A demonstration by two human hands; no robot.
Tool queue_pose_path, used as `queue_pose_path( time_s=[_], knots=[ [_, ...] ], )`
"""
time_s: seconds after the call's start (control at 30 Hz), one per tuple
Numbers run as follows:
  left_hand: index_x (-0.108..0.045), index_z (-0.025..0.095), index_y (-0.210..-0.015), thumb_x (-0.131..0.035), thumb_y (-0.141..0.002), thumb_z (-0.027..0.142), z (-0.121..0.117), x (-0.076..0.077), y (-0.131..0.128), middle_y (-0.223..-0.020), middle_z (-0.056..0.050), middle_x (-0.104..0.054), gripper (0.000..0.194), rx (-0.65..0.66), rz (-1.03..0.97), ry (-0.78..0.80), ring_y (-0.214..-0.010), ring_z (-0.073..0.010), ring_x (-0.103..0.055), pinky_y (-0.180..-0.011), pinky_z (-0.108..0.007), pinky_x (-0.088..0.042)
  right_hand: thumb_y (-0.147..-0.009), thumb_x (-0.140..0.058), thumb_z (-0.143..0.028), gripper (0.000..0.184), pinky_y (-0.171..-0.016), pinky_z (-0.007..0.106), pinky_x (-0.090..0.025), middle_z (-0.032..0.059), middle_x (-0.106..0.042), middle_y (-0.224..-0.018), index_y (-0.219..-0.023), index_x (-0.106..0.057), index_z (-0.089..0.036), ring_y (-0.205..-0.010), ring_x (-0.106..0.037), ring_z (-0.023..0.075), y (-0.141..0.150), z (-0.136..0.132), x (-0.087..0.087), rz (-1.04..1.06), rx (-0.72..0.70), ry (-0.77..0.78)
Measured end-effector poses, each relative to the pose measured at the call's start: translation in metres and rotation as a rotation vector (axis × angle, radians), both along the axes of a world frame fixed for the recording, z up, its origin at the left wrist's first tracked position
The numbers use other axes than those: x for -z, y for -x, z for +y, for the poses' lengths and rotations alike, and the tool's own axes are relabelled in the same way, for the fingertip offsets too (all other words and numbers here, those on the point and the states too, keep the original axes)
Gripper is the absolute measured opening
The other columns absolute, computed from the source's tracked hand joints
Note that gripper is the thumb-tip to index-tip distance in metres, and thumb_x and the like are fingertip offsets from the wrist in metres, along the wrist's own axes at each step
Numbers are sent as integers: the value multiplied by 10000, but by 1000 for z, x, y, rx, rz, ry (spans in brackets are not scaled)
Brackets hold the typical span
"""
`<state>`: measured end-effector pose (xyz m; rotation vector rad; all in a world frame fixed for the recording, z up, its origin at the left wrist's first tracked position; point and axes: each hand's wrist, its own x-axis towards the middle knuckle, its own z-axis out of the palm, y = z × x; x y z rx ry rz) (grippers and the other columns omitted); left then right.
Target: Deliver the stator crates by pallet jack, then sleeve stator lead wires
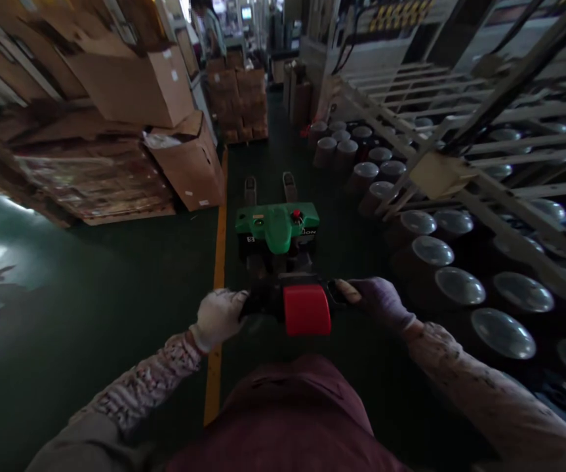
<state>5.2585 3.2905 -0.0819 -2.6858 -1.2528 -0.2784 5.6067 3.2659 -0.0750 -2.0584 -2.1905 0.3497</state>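
Both my hands grip the black handlebar of an electric pallet truck with a green cover. My left hand, in a white glove, is closed around the left grip of the handlebar. On the right grip, my right hand is closed too, in a purplish glove with a bare-looking or tan thumb tip. Between the hands sits a red button block at the handle's head. A small red knob stands on the green cover. Beyond the cover, two fork tips point forward, with no load seen on them.
Cardboard boxes and a wrapped pallet stack stand at the left. Ahead is another stack of cartons. Brown cylinders with clear domed covers line the right, beside a pale metal rack. A yellow floor line runs forward. A person is far ahead.
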Motion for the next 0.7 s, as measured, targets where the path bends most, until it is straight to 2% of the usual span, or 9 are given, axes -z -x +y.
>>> queue_pose_path(
  time_s=[0.17, 0.33, 0.43, 0.5, 0.57, 0.6, 0.67, 0.7],
  knots=[
    [-739, 147, -999, -590, -759, 247, 60, -8, -2, -808, -118, -751, 300, -86, 50, 26, -760, -284, -715, -695, -385, -558, -1010, -393, -473, 443, -579, 251, -360, 54, -759, -847, -980, -778, -256, -778, -701, 189, 10, 58, -20, -69, -34, 88],
    [-744, 158, -972, -558, -773, 314, 122, -11, 0, -877, -131, -762, 314, -184, 65, 40, -830, -299, -721, -736, -393, -558, -1029, -338, -533, 520, -551, 263, -315, 60, -740, -798, -945, -754, -234, -731, -683, 181, 16, 118, -27, -53, -55, 49],
    [-741, 168, -957, -541, -753, 338, 160, -21, -3, -895, -131, -762, 332, -273, 75, 70, -861, -299, -718, -765, -388, -552, -1025, -341, -546, 515, -570, 250, -364, 56, -736, -788, -968, -750, -238, -737, -686, 179, 13, 158, -29, 75, -114, 19],
    [-738, 176, -948, -529, -758, 364, 184, -31, -9, -919, -126, -761, 340, -356, 98, 93, -887, -304, -711, -778, -389, -545, -1019, -381, -508, 448, -642, 240, -443, 47, -747, -853, -1017, -742, -241, -802, -700, 178, 1, 186, -29, 278, -169, -37],
    [-734, 181, -959, -522, -770, 383, 207, -42, -16, -960, -118, -760, 349, -446, 123, 97, -919, -310, -702, -793, -392, -535, -1012, -403, -459, 401, -780, 249, -505, 48, -753, -995, -1087, -725, -232, -934, -702, 183, -19, 217, -24, 542, -170, -135],
    [-731, 179, -970, -522, -774, 381, 219, -48, -20, -979, -115, -758, 350, -491, 131, 88, -935, -311, -697, -804, -392, -529, -1009, -401, -442, 400, -845, 261, -514, 53, -747, -1059, -1118, -716, -221, -998, -694, 188, -32, 235, -18, 644, -126, -178],
    [-724, 166, -984, -521, -783, 356, 243, -57, -27, -998, -115, -755, 343, -566, 136, 48, -950, -308, -689, -824, -392, -515, -1006, -387, -420, 416, -918, 292, -517, 64, -735, -1127, -1170, -701, -202, -1080, -674, 204, -59, 274, 1, 699, 14, -197],
    [-722, 160, -985, -522, -787, 340, 255, -62, -30, -1000, -115, -753, 334, -586, 138, 27, -954, -304, -685, -832, -391, -509, -1007, -376, -403, 422, -931, 306, -519, 66, -731, -1142, -1206, -687, -199, -1098, -668, 209, -71, 295, 14, 637, 64, -164]
  ],
)
